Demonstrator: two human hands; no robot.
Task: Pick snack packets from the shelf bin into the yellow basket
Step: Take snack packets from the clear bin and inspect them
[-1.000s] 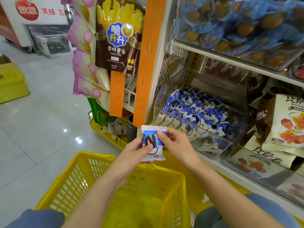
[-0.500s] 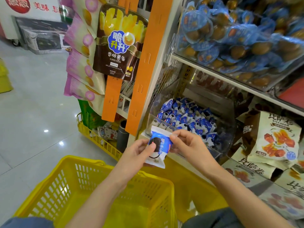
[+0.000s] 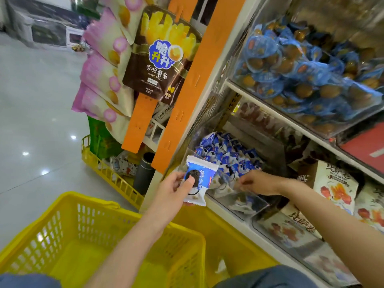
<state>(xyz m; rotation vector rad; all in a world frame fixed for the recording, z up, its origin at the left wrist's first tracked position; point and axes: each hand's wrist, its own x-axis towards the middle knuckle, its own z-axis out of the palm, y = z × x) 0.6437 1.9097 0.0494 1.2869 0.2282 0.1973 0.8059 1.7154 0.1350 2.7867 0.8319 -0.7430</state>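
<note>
My left hand (image 3: pixel 173 189) holds a blue and white snack packet (image 3: pixel 202 179) with a dark cookie printed on it, thumb pressed on its front, just above the far rim of the yellow basket (image 3: pixel 72 242). My right hand (image 3: pixel 256 182) is off that packet and reaches over the front lip of the clear shelf bin (image 3: pixel 247 204), fingers curled down among the blue and white packets (image 3: pixel 226 154) piled inside. Whether those fingers hold a packet is hidden. The basket stands on the floor below my left arm, its inside bare.
An orange upright (image 3: pixel 193 84) with hanging bags, a brown potato-stick bag (image 3: pixel 160 59), stands left of the bin. A shelf above holds blue-wrapped round snacks (image 3: pixel 301 65). Larger bags (image 3: pixel 334 186) lie right of the bin. A low yellow rack (image 3: pixel 110 175) sits on the floor.
My right hand has let go of the held packet and moved right into the bin. The left hand now holds the packet alone. The view has swung closer to the shelf.
</note>
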